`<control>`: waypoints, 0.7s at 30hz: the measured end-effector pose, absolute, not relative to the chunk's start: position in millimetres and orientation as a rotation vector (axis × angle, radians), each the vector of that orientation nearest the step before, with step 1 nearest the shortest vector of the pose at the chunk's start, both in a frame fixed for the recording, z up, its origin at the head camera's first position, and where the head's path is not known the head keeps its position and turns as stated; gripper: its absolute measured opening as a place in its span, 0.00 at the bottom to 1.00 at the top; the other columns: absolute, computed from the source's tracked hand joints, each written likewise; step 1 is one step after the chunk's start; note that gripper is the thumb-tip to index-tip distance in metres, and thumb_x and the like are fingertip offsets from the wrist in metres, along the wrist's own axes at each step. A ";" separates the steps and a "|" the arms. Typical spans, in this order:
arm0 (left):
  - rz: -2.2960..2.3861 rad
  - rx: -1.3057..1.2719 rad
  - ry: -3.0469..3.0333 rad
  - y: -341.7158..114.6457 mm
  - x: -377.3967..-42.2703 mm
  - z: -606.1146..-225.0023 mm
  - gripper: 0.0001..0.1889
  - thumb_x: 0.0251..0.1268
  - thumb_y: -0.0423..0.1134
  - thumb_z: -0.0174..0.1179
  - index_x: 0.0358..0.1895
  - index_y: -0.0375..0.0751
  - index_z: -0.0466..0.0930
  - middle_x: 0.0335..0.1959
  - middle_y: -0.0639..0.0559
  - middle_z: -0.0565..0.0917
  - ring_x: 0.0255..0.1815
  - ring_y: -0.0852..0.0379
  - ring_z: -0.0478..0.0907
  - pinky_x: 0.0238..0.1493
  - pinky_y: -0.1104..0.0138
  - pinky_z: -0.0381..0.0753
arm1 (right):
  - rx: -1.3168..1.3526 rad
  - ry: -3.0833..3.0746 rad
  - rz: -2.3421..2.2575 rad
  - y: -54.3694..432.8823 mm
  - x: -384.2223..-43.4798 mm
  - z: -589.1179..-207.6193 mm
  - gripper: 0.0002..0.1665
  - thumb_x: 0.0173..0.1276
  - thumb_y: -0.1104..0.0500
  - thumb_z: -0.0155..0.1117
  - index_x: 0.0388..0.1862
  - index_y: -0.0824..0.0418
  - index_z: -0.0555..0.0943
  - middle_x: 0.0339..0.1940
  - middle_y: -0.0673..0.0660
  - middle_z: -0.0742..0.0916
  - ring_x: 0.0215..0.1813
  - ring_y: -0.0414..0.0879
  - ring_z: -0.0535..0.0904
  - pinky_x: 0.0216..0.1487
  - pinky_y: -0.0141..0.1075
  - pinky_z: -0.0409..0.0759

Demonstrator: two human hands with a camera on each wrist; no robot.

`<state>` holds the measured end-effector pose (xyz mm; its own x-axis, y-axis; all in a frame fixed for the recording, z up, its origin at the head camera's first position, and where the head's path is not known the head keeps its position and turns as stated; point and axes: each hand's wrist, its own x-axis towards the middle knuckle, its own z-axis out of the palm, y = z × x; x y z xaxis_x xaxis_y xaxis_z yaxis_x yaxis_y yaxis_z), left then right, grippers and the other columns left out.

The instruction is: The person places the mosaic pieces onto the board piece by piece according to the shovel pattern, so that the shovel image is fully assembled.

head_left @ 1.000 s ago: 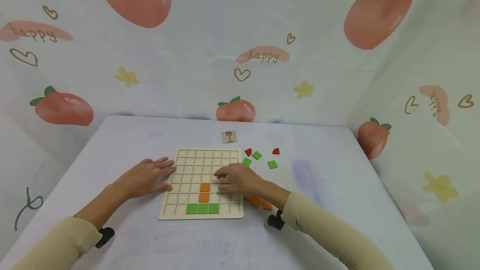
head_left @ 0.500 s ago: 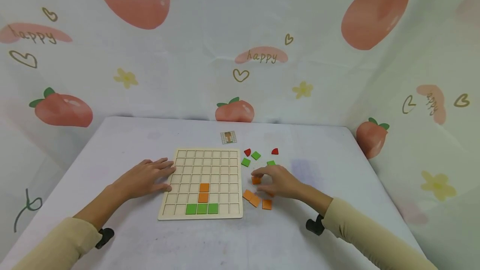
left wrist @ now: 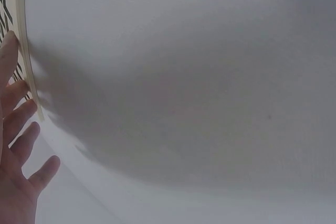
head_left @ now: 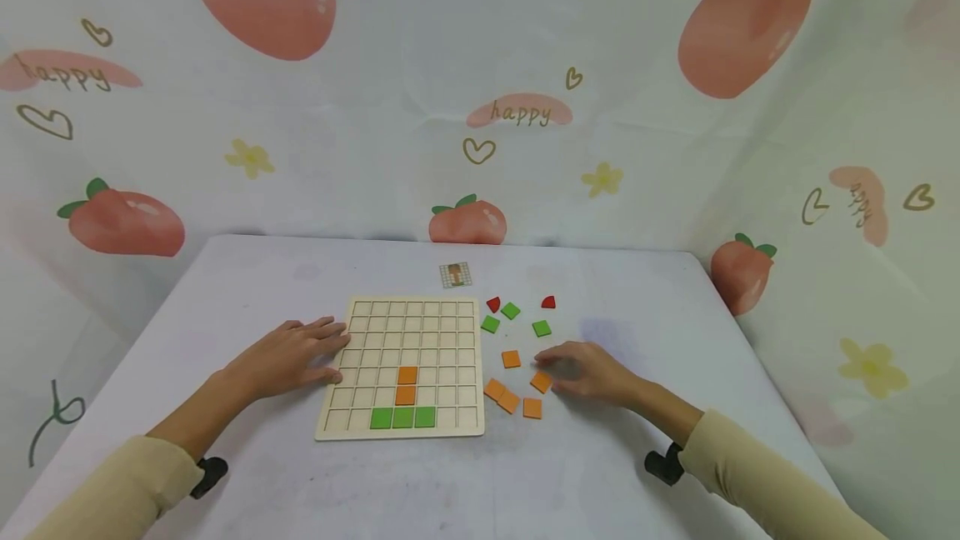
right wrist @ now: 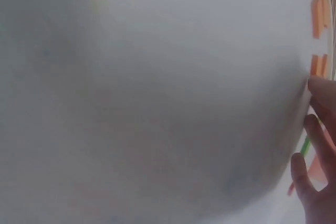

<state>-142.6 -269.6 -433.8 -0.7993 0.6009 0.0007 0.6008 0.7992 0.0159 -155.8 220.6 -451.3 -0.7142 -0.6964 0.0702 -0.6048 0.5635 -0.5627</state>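
On the right hand, loosely bent fingers stand apart, gripping nothing, beside an orange tile on the table. The left hand, fingers extended, touches the left edge of a gridded board. Its nearest row bears three green tiles, two orange tiles beyond the middle one. Right of the board lie more orange tiles, then, farther, loose green tiles and red pieces.
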 end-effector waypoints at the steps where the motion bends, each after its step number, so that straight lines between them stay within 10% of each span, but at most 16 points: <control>1: 0.026 0.994 2.976 -269.6 -142.5 -433.9 0.33 0.63 0.60 0.63 0.62 0.39 0.80 0.63 0.41 0.79 0.66 0.38 0.73 0.56 0.44 0.76 | -1.111 2.641 -0.858 221.4 -154.8 -452.4 0.24 0.60 0.67 0.73 0.57 0.62 0.83 0.53 0.52 0.87 0.58 0.49 0.82 0.60 0.47 0.77; 21: 0.052 1.027 2.969 -269.0 -141.4 -430.8 0.31 0.64 0.59 0.63 0.62 0.39 0.81 0.62 0.41 0.80 0.65 0.38 0.74 0.54 0.44 0.76 | -1.170 2.736 -0.787 216.8 -151.1 -456.6 0.21 0.59 0.67 0.74 0.53 0.60 0.86 0.49 0.49 0.89 0.53 0.47 0.82 0.56 0.47 0.79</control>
